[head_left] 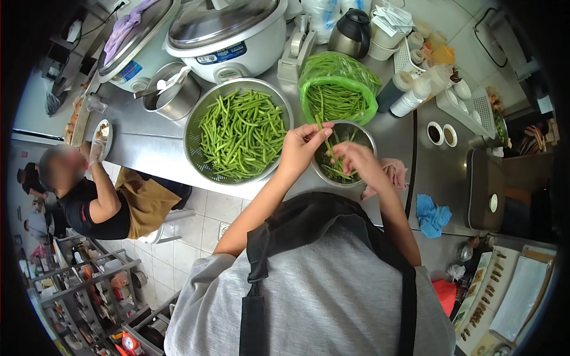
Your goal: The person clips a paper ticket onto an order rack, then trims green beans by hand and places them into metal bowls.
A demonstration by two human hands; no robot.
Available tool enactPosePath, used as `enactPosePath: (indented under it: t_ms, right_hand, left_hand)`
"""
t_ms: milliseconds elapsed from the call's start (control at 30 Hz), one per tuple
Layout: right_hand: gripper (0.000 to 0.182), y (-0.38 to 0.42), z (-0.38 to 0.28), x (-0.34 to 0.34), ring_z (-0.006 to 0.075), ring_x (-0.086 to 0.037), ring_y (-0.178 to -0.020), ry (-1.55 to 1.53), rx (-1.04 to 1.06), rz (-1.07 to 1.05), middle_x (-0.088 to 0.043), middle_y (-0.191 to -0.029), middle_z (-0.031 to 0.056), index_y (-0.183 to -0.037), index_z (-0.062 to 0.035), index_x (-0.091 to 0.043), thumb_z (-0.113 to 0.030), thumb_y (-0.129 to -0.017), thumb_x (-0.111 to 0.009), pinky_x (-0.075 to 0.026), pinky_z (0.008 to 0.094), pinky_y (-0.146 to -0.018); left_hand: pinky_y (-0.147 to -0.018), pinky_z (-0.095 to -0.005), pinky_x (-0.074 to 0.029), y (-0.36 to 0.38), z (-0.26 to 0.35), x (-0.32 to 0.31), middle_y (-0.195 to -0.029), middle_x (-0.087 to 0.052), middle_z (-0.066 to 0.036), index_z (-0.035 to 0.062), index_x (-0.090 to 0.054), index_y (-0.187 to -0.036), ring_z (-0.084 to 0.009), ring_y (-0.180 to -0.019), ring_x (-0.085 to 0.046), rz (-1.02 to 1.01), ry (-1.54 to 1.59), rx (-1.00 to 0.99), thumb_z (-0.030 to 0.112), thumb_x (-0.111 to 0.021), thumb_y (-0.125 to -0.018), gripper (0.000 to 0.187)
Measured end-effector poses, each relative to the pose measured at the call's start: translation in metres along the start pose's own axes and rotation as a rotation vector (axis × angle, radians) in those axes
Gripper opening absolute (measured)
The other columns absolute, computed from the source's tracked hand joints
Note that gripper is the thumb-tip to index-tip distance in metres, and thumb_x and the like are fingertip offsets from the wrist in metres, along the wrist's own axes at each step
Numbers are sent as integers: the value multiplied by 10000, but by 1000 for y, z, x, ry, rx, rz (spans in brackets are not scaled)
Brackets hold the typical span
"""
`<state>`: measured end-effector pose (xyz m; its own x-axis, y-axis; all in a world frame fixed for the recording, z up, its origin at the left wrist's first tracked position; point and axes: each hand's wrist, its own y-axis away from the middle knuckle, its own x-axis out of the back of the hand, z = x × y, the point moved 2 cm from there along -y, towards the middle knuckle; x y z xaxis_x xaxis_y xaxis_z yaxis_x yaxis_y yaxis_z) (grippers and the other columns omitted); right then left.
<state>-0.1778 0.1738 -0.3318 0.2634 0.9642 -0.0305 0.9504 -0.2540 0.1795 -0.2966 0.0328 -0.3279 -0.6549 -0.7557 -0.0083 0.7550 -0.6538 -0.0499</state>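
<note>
My left hand [304,144] pinches a long green bean [321,120] between thumb and fingers, at the rim of a small metal bowl [373,139]. Slightly blurred by motion, my right hand [358,162] is over that bowl, its curled fingers at the bean's lower part. Bean scraps [341,174] lie inside the bowl, partly hidden under my hands. To the left, a large perforated metal colander [287,107] holds many cut green beans [240,133]. Behind the bowl, a green plastic bag [371,113] is open, full of whole green beans [335,102].
Rice cookers [228,44], a metal pot [178,101] and a tape dispenser [297,56] stand at the back. Sauce bottles [412,95] are to the right of the bag. A pink cloth [392,175] and blue cloth [432,215] lie rightward. Another person [104,202] sits at left.
</note>
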Motion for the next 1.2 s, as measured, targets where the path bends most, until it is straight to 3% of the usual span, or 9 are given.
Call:
enactPosePath:
  t_ms: [67, 267, 367, 567, 667, 767, 900, 1033, 1200]
  right_hand:
    - [317, 9, -1, -18, 53, -493, -559, 161, -53, -182, -620, -765, 31, -951, 6, -660, -250, -982, -475, -396, 206, -513]
    - [338, 6, 6, -14, 44, -484, -554, 146, -109, -170, -592, -691, 6, -913, -10, -673, -291, -991, -502, -383, 199, -505]
    - [328, 5, 12, -7, 47, -459, -564, -188, -161, -28, -547, -688, -9, -900, -25, -658, -295, -999, -498, -389, 204, -537]
    - [312, -15, 29, -6, 76, -412, -592, -827, -101, 268, -469, -724, -24, -935, -31, -623, -316, -996, -514, -411, 256, -602]
    - [261, -21, 32, 20, 102, -495, -633, -641, 30, 299, -563, -759, -2, -1012, -25, -644, -255, -986, -525, -453, 285, -642]
    - [241, -20, 17, 26, 161, -605, -742, 305, 11, 164, -677, -860, 43, -1115, -67, -658, -202, -929, -585, -489, 313, -719]
    - [162, -34, -12, 27, 257, -657, -848, 831, 322, 245, -711, -941, 91, -954, -108, -738, -191, -827, -682, -496, 326, -763]
    - [246, -85, -40, 18, 288, -660, -704, 807, -7, 211, -699, -754, 96, -860, -97, -750, -334, -817, -704, -514, 379, -672]
    - [362, -156, 5, 25, 285, -670, -676, 1132, -164, 117, -689, -709, 104, -794, -104, -751, -460, -730, -752, -526, 384, -656]
  left_hand:
    - [-604, -209, -410, -2, 6, 0, -797, -682, -4, -47, -701, -996, -24, -658, -477, -19, 73, 85, 124, -653, -906, 199]
    - [-645, -169, -437, -7, -8, 9, -880, -709, -38, -21, -701, -1028, -21, -676, -532, -16, 156, 243, 148, -639, -923, 209]
    - [-616, -187, -448, -6, -12, 5, -911, -694, -62, -5, -702, -1021, -64, -658, -569, 62, 285, 172, 195, -620, -939, 231]
    - [-754, -251, -543, 4, -9, -4, -1050, -690, -142, -49, -691, -980, -144, -820, -668, 46, 366, 89, 55, -621, -917, 140]
    - [-762, -251, -541, 3, -6, 10, -1064, -687, -142, -49, -696, -928, -140, -847, -667, 107, 233, 4, 48, -627, -913, 120]
    - [-807, -245, -524, 4, -6, 23, -1084, -683, -133, -50, -694, -912, -132, -911, -659, 112, 148, 63, 49, -624, -917, 121]
    - [-823, -234, -506, 4, -13, 28, -1093, -681, -122, -53, -687, -966, -117, -935, -647, 122, 194, 105, 51, -619, -922, 132]
    - [-817, -220, -492, 2, -13, 34, -1091, -683, -97, -46, -675, -1051, -95, -919, -638, 143, 192, 112, 52, -620, -923, 171]
    - [-820, -209, -481, -6, -13, 37, -1078, -685, -65, -38, -665, -1094, -78, -912, -633, 115, 136, 88, 45, -622, -921, 197]
